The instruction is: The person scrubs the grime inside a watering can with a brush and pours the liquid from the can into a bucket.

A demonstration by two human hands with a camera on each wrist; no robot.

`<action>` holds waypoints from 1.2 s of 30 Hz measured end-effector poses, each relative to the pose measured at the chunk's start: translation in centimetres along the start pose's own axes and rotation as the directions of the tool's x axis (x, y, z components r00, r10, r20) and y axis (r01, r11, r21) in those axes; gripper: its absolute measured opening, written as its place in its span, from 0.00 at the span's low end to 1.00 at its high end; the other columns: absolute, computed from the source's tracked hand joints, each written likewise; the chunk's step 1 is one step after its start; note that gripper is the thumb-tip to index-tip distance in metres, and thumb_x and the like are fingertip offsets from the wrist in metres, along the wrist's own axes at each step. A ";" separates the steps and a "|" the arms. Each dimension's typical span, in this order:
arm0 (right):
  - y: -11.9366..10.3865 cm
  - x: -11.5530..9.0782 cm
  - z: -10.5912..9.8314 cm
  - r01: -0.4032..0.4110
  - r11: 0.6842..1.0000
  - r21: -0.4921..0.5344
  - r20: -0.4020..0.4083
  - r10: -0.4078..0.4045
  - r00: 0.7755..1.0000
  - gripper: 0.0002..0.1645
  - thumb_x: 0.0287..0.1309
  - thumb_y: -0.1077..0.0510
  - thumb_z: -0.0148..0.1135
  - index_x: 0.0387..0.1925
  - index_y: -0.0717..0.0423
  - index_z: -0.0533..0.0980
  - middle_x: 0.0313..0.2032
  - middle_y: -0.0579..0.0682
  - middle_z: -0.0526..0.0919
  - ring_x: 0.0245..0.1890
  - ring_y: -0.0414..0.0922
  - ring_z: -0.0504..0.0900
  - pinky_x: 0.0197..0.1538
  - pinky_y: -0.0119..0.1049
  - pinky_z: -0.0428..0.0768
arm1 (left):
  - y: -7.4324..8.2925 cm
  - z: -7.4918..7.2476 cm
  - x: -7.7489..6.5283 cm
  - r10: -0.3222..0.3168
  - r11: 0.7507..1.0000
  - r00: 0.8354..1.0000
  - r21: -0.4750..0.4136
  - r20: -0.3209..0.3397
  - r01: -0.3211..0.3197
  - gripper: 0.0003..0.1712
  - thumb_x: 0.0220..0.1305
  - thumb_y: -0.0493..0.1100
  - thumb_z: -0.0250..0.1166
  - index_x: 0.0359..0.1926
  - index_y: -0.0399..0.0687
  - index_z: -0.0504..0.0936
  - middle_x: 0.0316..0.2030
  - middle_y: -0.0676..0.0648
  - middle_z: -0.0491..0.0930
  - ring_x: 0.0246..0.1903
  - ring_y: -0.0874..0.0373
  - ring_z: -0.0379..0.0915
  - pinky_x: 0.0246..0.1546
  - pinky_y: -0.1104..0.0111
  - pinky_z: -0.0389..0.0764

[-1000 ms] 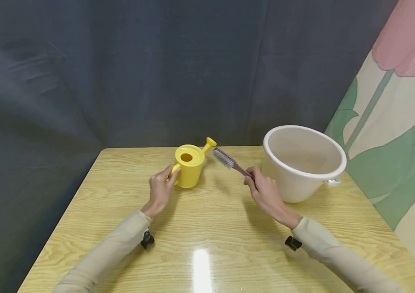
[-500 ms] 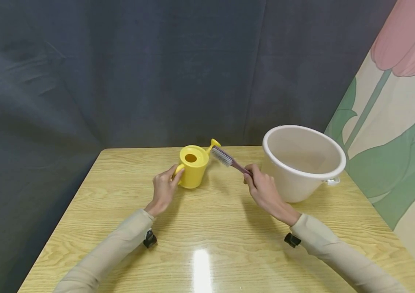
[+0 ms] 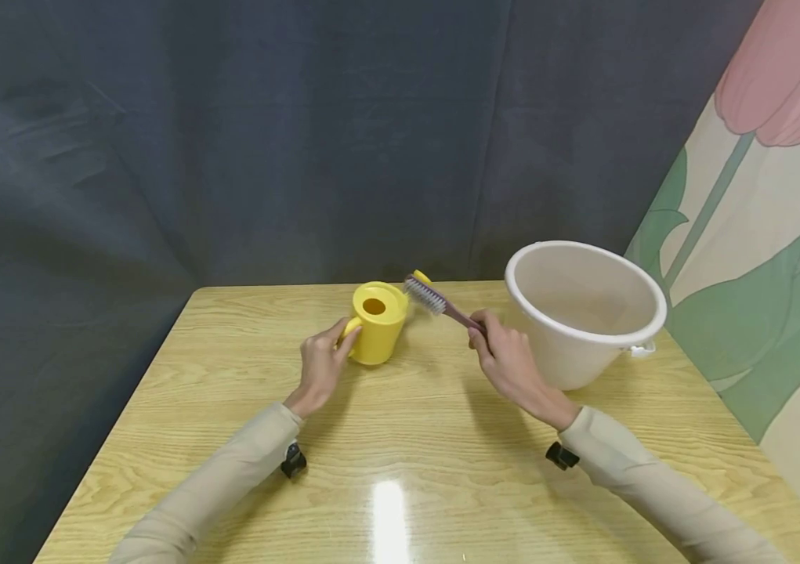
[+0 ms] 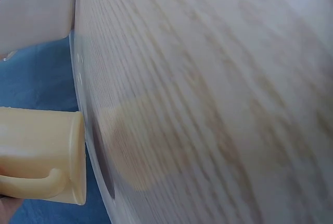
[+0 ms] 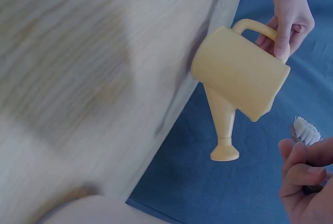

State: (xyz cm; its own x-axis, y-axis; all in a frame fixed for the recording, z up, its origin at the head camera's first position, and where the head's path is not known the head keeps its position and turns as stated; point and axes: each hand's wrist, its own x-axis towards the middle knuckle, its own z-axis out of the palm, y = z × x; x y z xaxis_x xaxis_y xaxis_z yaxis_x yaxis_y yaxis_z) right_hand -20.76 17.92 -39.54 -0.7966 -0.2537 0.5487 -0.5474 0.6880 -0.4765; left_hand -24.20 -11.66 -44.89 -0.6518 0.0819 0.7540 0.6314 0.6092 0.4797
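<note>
My left hand [image 3: 320, 364] grips the handle of a yellow watering can [image 3: 380, 338], which appears lifted off the wooden table. In my right hand [image 3: 511, 368] is a purple-handled brush [image 3: 459, 316], its white bristles facing toward me and the can. From the head camera the brush head overlaps the can's spout, hiding most of it; whether they touch I cannot tell. The right wrist view shows the can's full side and its spout [image 5: 222, 117], with the brush bristles [image 5: 307, 132] partly behind my curled fingers. Only the can's base and handle appear in the left wrist view.
A large white bucket [image 3: 562, 364] stands on the table [image 3: 244, 345] just beyond my right hand. Dark blue cloth [image 3: 343, 141] hangs behind the table's back edge. A wall painted with a tulip [image 3: 738, 258] borders the right side.
My left hand has moved the watering can rightward, closer to the brush. The spout has gone from standing apart to lying behind the brush head. My right hand has shifted only slightly.
</note>
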 end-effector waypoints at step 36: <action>-1.3 1.8 -1.6 0.031 0.994 -0.105 0.025 -0.029 0.999 0.05 0.71 0.64 0.53 0.45 0.61 0.72 0.26 0.47 0.79 0.17 0.41 0.69 0.21 0.39 0.68 | 0.8 1.9 0.4 0.004 0.998 1.000 -0.060 0.004 -0.004 0.05 0.65 0.37 0.67 0.40 0.39 0.86 0.18 0.50 0.76 0.16 0.64 0.63 0.17 0.79 0.63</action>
State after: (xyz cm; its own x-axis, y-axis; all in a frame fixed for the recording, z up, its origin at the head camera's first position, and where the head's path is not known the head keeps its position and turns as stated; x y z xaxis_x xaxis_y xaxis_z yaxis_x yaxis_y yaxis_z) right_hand -21.09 17.60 -36.82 -0.7869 -0.2905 0.5445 -0.5420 0.7472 -0.3845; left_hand -24.77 -9.60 -45.07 -0.6506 0.0876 0.7543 0.6582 0.5606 0.5026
